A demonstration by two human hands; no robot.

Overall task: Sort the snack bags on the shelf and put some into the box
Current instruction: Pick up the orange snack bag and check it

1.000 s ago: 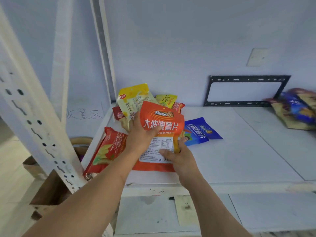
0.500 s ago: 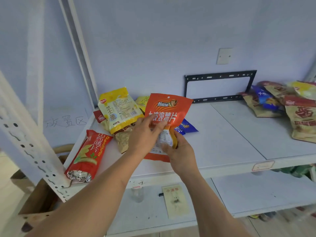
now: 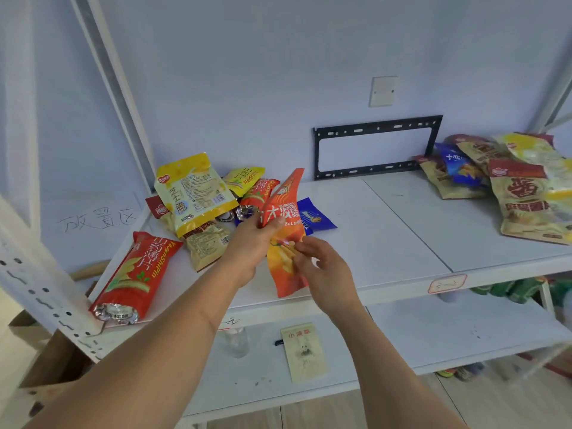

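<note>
I hold an orange chip bag (image 3: 283,218) up over the front of the white shelf (image 3: 387,243), turned nearly edge-on. My left hand (image 3: 250,239) grips it at the middle. My right hand (image 3: 322,267) is at the bag's lower right edge with its fingers apart, only brushing it. Behind the bag lies a pile of snack bags: a yellow one (image 3: 193,193), a long red one (image 3: 139,274) and a blue one (image 3: 318,218). A second pile of snack bags (image 3: 523,193) lies at the shelf's right end. The cardboard box (image 3: 46,366) stands on the floor at lower left, partly hidden by the post.
A white perforated upright post (image 3: 37,289) crosses the left foreground. A black metal bracket (image 3: 376,126) hangs on the back wall. The lower shelf carries a small card (image 3: 305,351) and a clear bottle (image 3: 236,340). Green packets (image 3: 510,289) show under the shelf at right.
The orange bag has been lifted and twisted from facing me to nearly edge-on. My right hand has loosened from its lower part. The view has swung right, showing more of the right pile.
</note>
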